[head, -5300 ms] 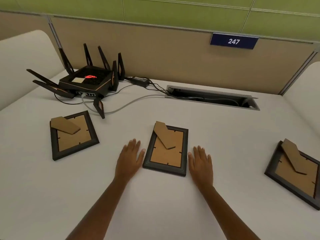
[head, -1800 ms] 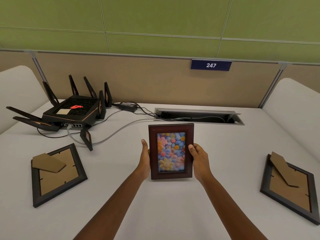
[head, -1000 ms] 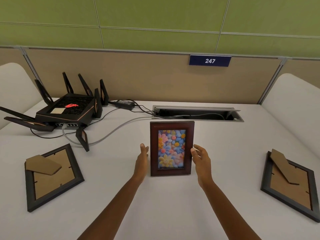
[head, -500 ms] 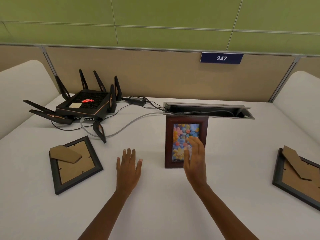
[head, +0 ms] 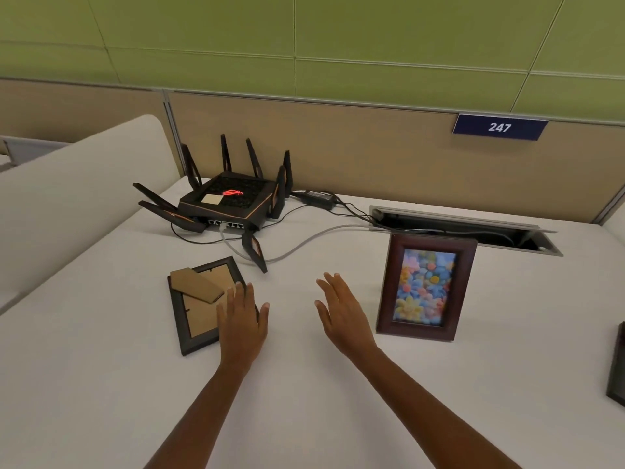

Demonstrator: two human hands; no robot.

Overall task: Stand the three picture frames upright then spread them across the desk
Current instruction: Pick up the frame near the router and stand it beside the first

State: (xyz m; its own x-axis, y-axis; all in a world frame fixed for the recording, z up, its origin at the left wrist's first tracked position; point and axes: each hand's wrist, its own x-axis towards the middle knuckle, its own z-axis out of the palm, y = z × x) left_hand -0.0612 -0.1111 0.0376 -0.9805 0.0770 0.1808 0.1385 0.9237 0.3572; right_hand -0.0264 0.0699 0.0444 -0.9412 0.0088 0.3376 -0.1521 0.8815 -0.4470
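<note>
A dark red frame with a flower picture (head: 425,288) stands upright on the white desk (head: 338,418), right of centre. A black frame (head: 199,309) lies face down to the left, its cardboard stand folded on its back. My left hand (head: 242,324) lies flat over that frame's right edge, fingers apart. My right hand (head: 341,314) hovers open between the two frames, touching neither. Only a dark corner of the third frame (head: 617,370) shows at the right border.
A black router (head: 230,201) with several antennas sits at the back left, one antenna (head: 255,250) reaching towards the flat frame. Cables run to an open cable slot (head: 473,228) behind the standing frame. A cream divider (head: 77,184) borders the left side.
Both hands have left the standing frame and moved left. My left hand now rests on the flat frame; the view has turned left, pushing the right frame almost out of sight.
</note>
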